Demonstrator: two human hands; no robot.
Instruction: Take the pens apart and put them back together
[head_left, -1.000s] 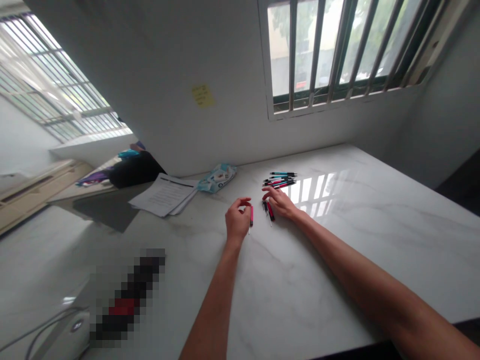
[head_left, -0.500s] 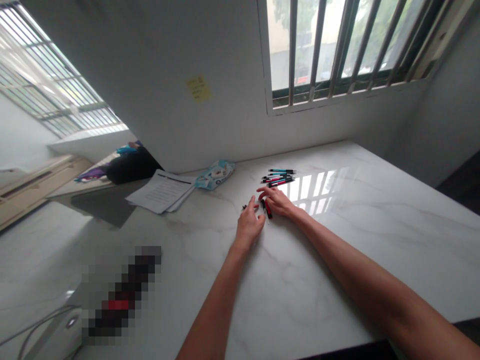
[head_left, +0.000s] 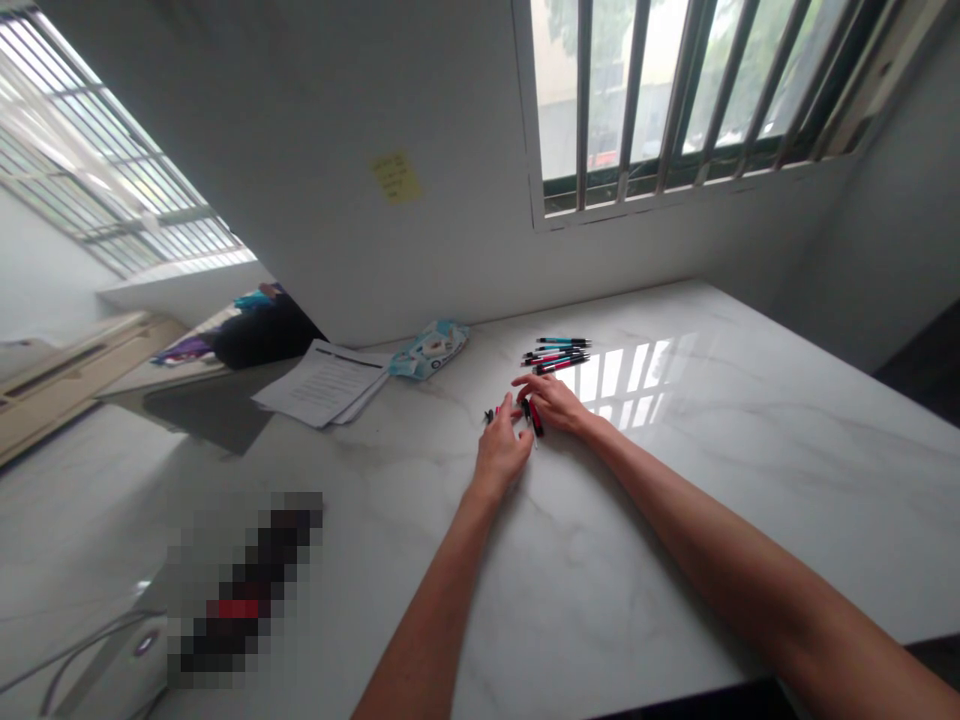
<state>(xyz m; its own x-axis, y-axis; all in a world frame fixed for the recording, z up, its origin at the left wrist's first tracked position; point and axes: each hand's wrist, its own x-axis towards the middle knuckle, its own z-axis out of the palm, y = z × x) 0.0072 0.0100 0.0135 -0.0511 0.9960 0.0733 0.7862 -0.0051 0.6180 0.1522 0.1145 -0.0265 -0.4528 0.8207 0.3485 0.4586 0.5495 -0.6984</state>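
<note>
head view: hands (head_left: 529, 425) mid-table (head_left: 675, 560), edges well apart.

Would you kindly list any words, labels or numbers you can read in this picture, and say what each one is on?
No text here can be read.
Yellow sticky note on the wall: faint handwriting, too blurred to read.
Stack of printed papers: a dark heading and lines of text, too small to read.
Blue and white packet: a printed label, too blurred to read.
Pens on the white table: no legible markings.
</note>
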